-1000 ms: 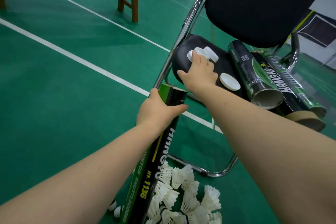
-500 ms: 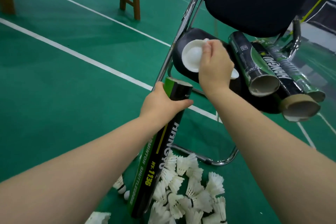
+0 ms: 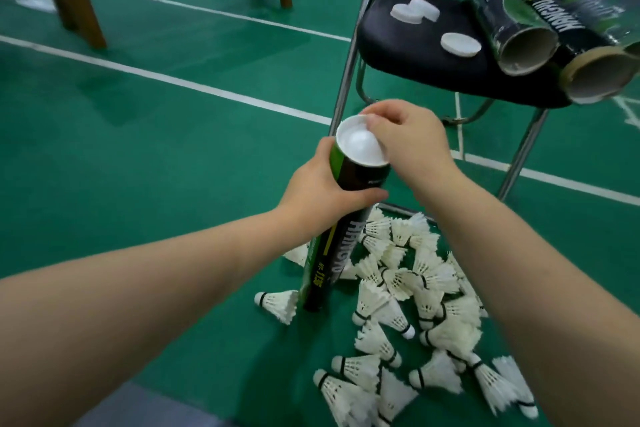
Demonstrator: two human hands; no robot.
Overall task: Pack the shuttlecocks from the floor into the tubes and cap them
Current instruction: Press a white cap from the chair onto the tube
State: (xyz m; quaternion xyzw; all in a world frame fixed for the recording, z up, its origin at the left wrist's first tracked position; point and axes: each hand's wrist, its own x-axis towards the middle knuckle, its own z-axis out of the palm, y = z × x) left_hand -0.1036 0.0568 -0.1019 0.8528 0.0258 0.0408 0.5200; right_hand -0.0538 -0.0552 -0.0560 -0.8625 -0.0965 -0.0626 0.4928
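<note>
- Left hand [image 3: 322, 191] gripped the black-and-green shuttlecock tube [image 3: 348, 177] just below its top, with fingers and thumb wrapped round it. The tube stood tilted in front of the black chair [image 3: 415, 59], its foot on the green court floor [image 3: 173, 156].
- The right hand [image 3: 412, 142] pinched the rim of a white plastic cap [image 3: 360, 146] sitting at the tube's mouth, fingers curled over the cap's far edge.
- Feather shuttlecocks [image 3: 408, 274] lay heaped on the floor in front of the chair, touching the tube's foot and spreading to its right.
- Loose white caps [image 3: 460, 44] rested on the chair seat, two overlapping toward the back and one nearer the front.
- Open-mouthed tubes [image 3: 509, 28] lay side by side on the right of the seat, with their mouths overhanging the front edge.
</note>
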